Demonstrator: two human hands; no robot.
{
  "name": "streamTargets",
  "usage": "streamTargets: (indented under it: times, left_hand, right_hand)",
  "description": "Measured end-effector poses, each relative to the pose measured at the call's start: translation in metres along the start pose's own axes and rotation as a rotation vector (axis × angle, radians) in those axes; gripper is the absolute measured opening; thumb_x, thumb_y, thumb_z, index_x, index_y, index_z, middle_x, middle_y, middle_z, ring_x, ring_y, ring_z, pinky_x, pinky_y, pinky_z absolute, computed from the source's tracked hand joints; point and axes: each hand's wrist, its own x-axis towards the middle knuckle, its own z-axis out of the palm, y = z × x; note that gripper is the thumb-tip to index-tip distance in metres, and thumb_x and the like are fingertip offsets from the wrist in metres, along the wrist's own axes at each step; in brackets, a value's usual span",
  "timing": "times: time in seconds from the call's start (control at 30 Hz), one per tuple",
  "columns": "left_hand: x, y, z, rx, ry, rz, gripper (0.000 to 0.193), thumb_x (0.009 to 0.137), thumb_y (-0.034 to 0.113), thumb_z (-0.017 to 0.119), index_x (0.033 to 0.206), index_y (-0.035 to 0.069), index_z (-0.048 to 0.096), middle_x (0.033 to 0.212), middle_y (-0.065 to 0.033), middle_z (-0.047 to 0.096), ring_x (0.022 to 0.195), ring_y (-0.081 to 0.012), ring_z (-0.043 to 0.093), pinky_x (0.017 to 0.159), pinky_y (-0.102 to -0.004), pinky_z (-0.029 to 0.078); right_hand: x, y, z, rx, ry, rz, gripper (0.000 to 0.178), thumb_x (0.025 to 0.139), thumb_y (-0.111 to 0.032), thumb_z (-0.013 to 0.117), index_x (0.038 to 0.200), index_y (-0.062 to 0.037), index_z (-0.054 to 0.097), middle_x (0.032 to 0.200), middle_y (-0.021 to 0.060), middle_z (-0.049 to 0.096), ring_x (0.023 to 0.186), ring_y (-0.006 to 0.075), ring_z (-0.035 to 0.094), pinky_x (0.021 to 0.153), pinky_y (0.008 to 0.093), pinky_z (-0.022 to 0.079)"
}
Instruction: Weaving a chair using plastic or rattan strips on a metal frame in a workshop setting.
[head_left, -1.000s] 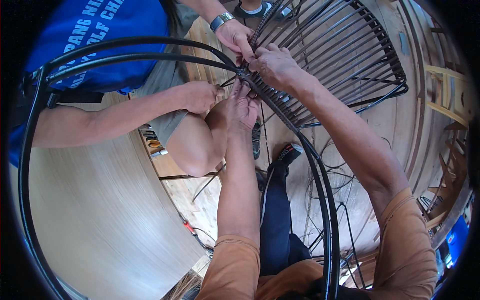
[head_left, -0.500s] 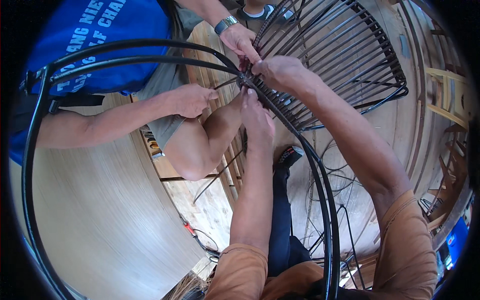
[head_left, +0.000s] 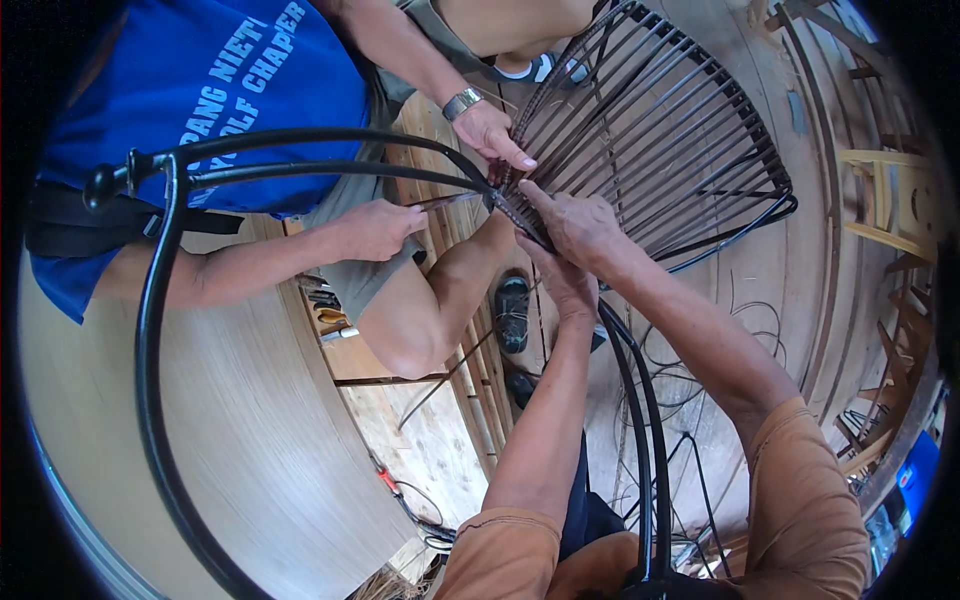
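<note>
A black metal tube frame [head_left: 153,330] curves across the view, and a basket-like seat of dark brown strands [head_left: 660,120] joins it near the centre. My left hand [head_left: 565,278] is closed around the wrapped bar just below the joint; part of its grip is hidden. Over the same bar, my right hand [head_left: 582,225] stretches its index finger to the joint, the other fingers loosely curled. Facing me, a co-worker's watch-wearing hand [head_left: 488,132] touches the weaving at the joint. The co-worker's other hand [head_left: 382,230] pinches a thin strand [head_left: 445,201] leading to it.
A wood-grain tabletop [head_left: 230,430] fills the lower left, beside an open compartment with tools [head_left: 328,310]. Loose coils of strand [head_left: 690,350] lie on the plank floor at right. A yellow wooden piece [head_left: 890,200] stands farther right. The co-worker's bent knee [head_left: 400,330] is close to the frame.
My left hand has moved down and right from the joint along the bar. My right hand has drawn back slightly, its index finger now stretched out. The frame appears shifted right at its left end.
</note>
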Motion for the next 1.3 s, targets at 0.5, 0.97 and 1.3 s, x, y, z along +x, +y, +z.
streamTargets:
  times: [0.5,0.97,1.3]
  left_hand:
    - [-0.003,-0.012,0.006,2.462,0.565,0.603,0.059,0.091,0.011,0.037,0.136,-0.012,0.007,0.137,-0.0354,0.022,0.128,-0.0415,0.028,0.107,-0.0395,0.024]
    - [-0.005,-0.011,0.003,2.445,0.603,0.543,0.060,0.092,0.010,0.037,0.137,-0.011,0.004,0.139,-0.0349,0.018,0.129,-0.0413,0.027,0.108,-0.0392,0.022]
    - [-0.007,-0.019,0.015,2.469,0.663,0.523,0.063,0.094,0.017,0.039,0.139,-0.008,0.003,0.140,-0.0335,0.019,0.131,-0.0399,0.025,0.108,-0.0391,0.022]
  right_hand:
    - [-0.132,0.006,0.049,0.864,0.280,0.337,0.020,0.089,-0.007,0.049,0.107,-0.0006,0.056,0.093,0.0097,0.060,0.087,0.0166,0.057,0.079,0.0272,0.044]
    - [-0.165,0.027,0.087,1.175,0.274,0.650,0.022,0.089,-0.016,0.053,0.104,-0.0005,0.059,0.084,0.0031,0.059,0.076,0.0088,0.053,0.070,0.0233,0.044]
    - [-0.166,0.024,0.084,1.057,0.160,0.602,0.023,0.089,-0.014,0.052,0.106,0.0007,0.057,0.091,0.0035,0.059,0.085,0.0116,0.054,0.078,0.0245,0.043]
